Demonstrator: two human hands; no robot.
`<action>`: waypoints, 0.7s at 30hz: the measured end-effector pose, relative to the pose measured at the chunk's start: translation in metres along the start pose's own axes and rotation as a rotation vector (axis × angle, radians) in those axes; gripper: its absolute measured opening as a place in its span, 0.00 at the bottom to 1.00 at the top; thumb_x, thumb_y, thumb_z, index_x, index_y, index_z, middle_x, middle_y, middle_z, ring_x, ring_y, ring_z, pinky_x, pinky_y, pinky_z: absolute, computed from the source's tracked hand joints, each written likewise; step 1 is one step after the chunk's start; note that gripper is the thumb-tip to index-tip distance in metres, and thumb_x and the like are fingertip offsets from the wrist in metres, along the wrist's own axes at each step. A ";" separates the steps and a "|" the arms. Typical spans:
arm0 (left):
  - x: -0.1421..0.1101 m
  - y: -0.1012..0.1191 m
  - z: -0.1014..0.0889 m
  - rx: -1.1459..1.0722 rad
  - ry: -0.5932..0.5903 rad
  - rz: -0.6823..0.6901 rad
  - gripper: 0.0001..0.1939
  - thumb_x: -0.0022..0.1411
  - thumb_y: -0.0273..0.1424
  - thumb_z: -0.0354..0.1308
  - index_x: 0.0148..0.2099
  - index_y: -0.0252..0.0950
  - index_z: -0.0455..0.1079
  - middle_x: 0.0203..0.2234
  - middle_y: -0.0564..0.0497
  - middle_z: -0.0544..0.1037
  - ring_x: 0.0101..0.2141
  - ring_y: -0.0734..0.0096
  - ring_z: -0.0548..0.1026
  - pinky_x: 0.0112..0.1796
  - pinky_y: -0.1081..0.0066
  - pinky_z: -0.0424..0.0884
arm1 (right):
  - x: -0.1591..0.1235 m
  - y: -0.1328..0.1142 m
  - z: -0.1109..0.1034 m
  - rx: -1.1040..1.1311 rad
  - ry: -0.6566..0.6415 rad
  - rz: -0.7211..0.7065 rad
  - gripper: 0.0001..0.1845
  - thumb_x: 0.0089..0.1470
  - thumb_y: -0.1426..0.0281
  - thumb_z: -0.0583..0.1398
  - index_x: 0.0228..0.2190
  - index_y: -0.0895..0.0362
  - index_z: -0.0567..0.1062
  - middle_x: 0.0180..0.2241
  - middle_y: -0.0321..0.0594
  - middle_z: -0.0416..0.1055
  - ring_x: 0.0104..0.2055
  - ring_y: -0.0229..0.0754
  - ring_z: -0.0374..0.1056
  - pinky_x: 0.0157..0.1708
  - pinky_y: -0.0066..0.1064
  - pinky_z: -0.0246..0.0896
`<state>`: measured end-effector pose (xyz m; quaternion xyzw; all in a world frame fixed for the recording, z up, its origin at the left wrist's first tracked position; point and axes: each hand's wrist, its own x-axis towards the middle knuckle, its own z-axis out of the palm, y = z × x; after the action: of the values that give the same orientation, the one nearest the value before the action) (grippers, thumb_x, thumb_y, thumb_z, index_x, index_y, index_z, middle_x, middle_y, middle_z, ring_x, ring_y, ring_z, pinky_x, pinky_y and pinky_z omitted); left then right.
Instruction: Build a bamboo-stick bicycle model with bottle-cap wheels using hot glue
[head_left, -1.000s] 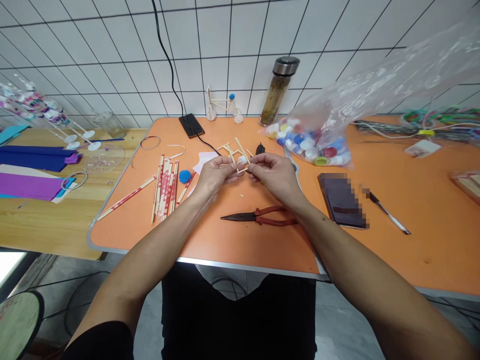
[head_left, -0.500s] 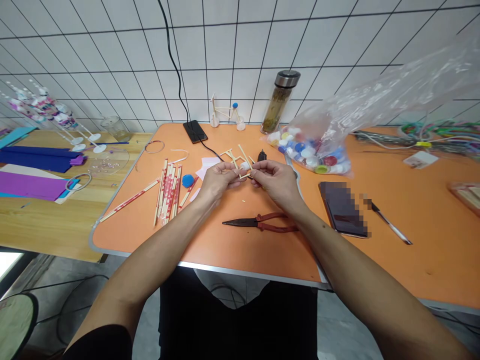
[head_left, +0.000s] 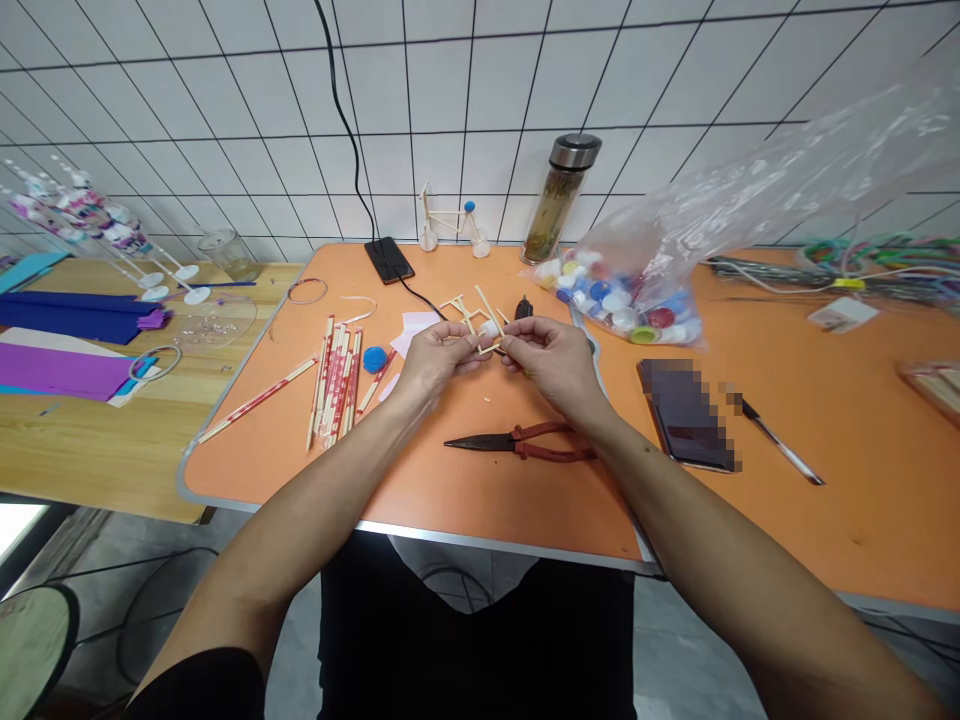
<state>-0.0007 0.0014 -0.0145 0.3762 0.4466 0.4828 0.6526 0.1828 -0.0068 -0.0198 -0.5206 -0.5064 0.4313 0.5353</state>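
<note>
Over the middle of the orange table [head_left: 420, 480], a small frame of pale wooden sticks [head_left: 470, 318] is pinched between my two hands. My left hand [head_left: 437, 358] grips its lower left corner with thumb and fingers. On the lower right side, my right hand [head_left: 551, 358] has its thumb and fingertips closed on the same frame. A white piece [head_left: 489, 328] and a black-tipped tool [head_left: 524, 308] lie just behind, partly covered. Nearer me rest long-nose pliers [head_left: 517, 443] with red handles, partly under my right forearm.
Wrapped chopsticks [head_left: 341, 385] and a blue bottle cap [head_left: 374, 360] lie left. Behind stand a small stick model [head_left: 450, 222] with cap wheels and a tea bottle [head_left: 561, 200]. Right are a bag of bottle caps [head_left: 622, 295], a phone [head_left: 682, 415] and a pen [head_left: 782, 440].
Both hands keep their pinch on the stick frame, almost still. The whole view has shifted very slightly.
</note>
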 end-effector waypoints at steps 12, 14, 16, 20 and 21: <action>-0.004 0.002 0.003 0.012 0.008 0.011 0.09 0.68 0.26 0.73 0.38 0.36 0.75 0.36 0.47 0.91 0.33 0.69 0.89 0.40 0.73 0.81 | -0.003 -0.006 0.002 0.016 0.023 0.030 0.13 0.45 0.64 0.76 0.32 0.55 0.84 0.29 0.37 0.82 0.29 0.38 0.77 0.30 0.29 0.77; -0.003 0.002 0.003 0.015 0.008 0.008 0.10 0.67 0.27 0.75 0.38 0.36 0.75 0.37 0.46 0.91 0.34 0.68 0.90 0.40 0.73 0.81 | -0.002 -0.006 0.002 0.017 0.026 0.030 0.12 0.45 0.65 0.76 0.32 0.55 0.84 0.29 0.37 0.82 0.29 0.38 0.77 0.30 0.29 0.77; -0.003 0.002 0.003 0.014 0.011 -0.003 0.13 0.64 0.28 0.78 0.39 0.36 0.75 0.38 0.45 0.91 0.36 0.67 0.90 0.41 0.72 0.81 | -0.002 -0.006 0.002 0.016 0.028 0.023 0.11 0.45 0.66 0.75 0.32 0.55 0.84 0.29 0.37 0.82 0.29 0.38 0.76 0.30 0.28 0.77; -0.001 0.000 0.002 0.004 0.006 -0.012 0.13 0.64 0.28 0.78 0.39 0.36 0.75 0.38 0.46 0.91 0.36 0.67 0.90 0.41 0.72 0.81 | -0.002 -0.006 0.002 0.012 0.027 0.003 0.11 0.44 0.66 0.75 0.32 0.55 0.85 0.28 0.37 0.82 0.28 0.38 0.76 0.30 0.28 0.76; -0.001 -0.001 0.002 -0.001 0.005 -0.012 0.12 0.65 0.27 0.77 0.39 0.36 0.74 0.38 0.46 0.91 0.36 0.68 0.90 0.41 0.72 0.81 | -0.002 -0.006 0.002 0.014 0.026 0.002 0.12 0.44 0.65 0.75 0.32 0.56 0.85 0.28 0.37 0.82 0.28 0.38 0.76 0.30 0.28 0.76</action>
<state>0.0014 -0.0001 -0.0141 0.3721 0.4503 0.4800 0.6545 0.1804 -0.0090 -0.0143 -0.5230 -0.4958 0.4285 0.5451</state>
